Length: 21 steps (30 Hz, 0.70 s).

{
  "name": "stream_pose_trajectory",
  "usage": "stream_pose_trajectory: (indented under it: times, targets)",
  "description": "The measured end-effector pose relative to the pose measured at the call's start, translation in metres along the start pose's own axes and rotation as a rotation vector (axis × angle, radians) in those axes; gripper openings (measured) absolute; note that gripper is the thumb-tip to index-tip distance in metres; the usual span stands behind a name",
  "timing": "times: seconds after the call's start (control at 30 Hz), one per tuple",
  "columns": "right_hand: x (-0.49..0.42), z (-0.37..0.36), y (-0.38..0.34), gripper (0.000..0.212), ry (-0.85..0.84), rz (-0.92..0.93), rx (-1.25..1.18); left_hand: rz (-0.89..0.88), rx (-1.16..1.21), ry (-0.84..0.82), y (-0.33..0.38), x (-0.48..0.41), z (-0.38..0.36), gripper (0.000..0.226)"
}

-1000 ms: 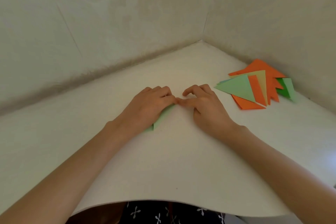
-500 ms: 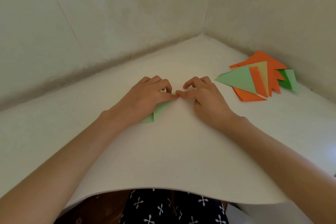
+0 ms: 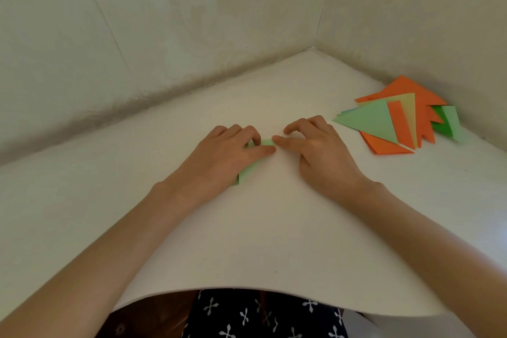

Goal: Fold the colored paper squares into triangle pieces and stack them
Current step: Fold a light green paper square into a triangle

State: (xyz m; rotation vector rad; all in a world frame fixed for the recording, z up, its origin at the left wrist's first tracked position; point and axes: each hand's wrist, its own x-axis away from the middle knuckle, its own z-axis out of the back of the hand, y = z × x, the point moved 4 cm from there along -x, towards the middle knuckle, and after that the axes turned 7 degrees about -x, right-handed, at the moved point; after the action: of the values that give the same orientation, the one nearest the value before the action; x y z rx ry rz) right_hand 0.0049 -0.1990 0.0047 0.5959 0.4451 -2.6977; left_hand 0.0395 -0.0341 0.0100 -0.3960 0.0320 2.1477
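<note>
A small light-green folded paper piece (image 3: 248,170) lies on the white table (image 3: 247,228) at the middle, mostly hidden under my left hand (image 3: 227,156). That hand's curled fingers and thumb pinch the paper's far end. My right hand (image 3: 321,153) sits just to the right, its thumb tip pressing on the same end while its other fingers curl above the table. At the right, near the wall, lies a pile of folded triangles (image 3: 397,121) in orange, light green, yellow and dark green.
Two pale walls meet in a corner (image 3: 315,46) behind the table. The table's front edge (image 3: 247,289) curves just above my lap, where dark fabric with white marks (image 3: 260,313) shows.
The fingers of both hands have shifted slightly on the green paper's far end, and a bit more of that end shows between them. The pile has not moved.
</note>
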Motion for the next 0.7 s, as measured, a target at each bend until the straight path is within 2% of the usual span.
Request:
stream_pose_trajectory:
  times: [0.13,0.27,0.33,0.43,0.7]
  targets:
    - [0.001,0.000,0.000,0.062,0.011,0.015,-0.001,-0.045,-0.044,0.014,0.003,-0.003,-0.001,0.055]
    - [0.001,0.001,-0.001,0.058,0.022,0.046,0.021,-0.052,-0.039,0.007,0.003,-0.004,-0.005,0.084]
    - [0.000,0.001,-0.001,0.057,0.022,0.046,0.042,-0.067,-0.031,0.011,0.005,-0.003,-0.003,0.079]
    - [0.000,0.002,-0.003,0.057,0.017,0.046,0.064,-0.081,-0.033,0.028,0.006,0.002,0.002,0.054]
    - [0.000,0.003,-0.005,0.051,0.024,0.047,0.088,-0.053,-0.028,0.054,0.002,0.033,0.013,0.064]
